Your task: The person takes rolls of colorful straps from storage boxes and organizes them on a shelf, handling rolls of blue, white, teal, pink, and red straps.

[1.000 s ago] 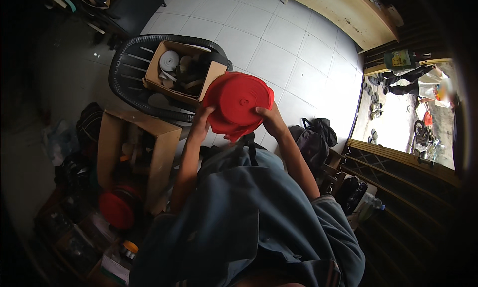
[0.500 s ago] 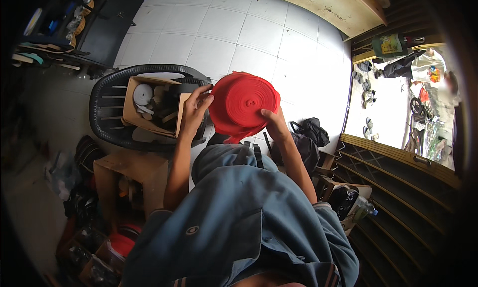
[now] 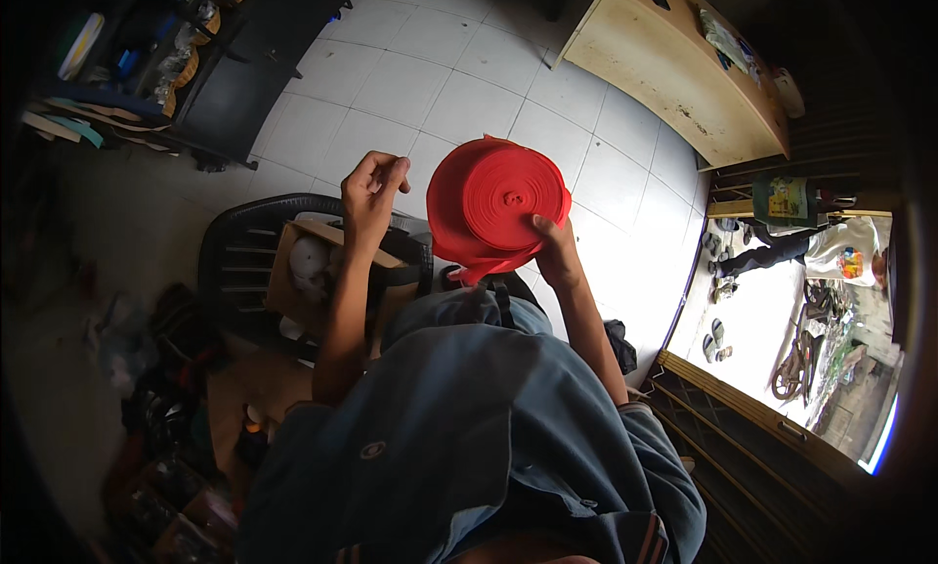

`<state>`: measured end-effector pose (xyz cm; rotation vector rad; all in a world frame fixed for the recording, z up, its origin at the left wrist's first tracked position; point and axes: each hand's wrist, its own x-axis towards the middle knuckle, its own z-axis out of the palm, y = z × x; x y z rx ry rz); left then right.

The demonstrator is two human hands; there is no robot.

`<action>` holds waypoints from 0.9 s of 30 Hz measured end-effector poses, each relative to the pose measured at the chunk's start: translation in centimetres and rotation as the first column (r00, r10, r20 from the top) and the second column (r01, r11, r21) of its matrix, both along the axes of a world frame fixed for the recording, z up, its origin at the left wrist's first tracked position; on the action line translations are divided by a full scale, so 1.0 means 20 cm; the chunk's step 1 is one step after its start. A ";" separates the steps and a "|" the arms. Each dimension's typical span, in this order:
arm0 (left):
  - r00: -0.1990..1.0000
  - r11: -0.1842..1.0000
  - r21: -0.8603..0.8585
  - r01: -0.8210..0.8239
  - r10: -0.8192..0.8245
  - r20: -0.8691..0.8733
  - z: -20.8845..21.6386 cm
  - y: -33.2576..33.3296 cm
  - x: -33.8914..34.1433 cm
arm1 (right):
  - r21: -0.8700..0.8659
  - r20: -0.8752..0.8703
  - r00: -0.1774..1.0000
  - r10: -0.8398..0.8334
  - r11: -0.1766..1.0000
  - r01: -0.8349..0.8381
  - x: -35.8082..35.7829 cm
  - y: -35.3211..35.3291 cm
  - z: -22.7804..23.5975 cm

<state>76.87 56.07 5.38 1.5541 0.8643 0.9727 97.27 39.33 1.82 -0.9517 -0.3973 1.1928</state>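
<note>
A wide flat roll of red fabric strip (image 3: 513,200) is held up before my torso, its coiled face toward me and a loose end hanging at its lower edge. My right hand (image 3: 557,246) grips its right side, thumb on the coil and fingers hidden behind. Apart from the roll, to its left, my left hand (image 3: 371,188) is raised with fingers curled in and the thumb near the index fingertip. Whether anything small is between them cannot be made out. Below that hand, a cardboard box (image 3: 280,261) with white rolls sits on a black plastic chair (image 3: 220,237).
A dark shelf unit (image 3: 220,100) stands far left, and a pale wooden desk (image 3: 655,75) far right. Past the folding gate (image 3: 752,408), a person (image 3: 840,251) and several pairs of footwear (image 3: 716,339) are outside. Another cardboard box (image 3: 259,378) is at lower left.
My left hand has drawn away from the roll's left edge, and its fingers have curled. The right hand keeps hold of the roll. The view has shifted; a person outside shows more fully.
</note>
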 end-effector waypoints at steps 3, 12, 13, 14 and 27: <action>0.995 0.992 -0.116 -0.050 0.041 -0.086 0.02 0.24 -0.01 | -0.016 0.021 0.996 0.086 0.996 -0.086 0.09 0.27 0.02; 0.995 0.986 -0.135 -0.097 0.092 -0.043 -0.10 0.81 0.41 | -0.073 0.027 0.932 0.362 0.930 -0.360 0.41 1.16 0.13; 0.993 0.970 -0.211 -0.120 0.120 -0.012 -0.10 0.87 0.44 | -0.077 -0.008 0.916 0.401 0.913 -0.401 0.46 1.27 0.14; 0.989 0.950 -0.284 -0.132 0.143 0.021 -0.08 0.94 0.47 | -0.079 -0.041 0.900 0.434 0.896 -0.436 0.52 1.37 0.14; 0.783 0.787 -0.416 -0.456 0.577 0.233 0.11 1.73 0.40 | 0.499 0.090 0.736 0.670 0.609 -0.616 0.31 2.57 0.10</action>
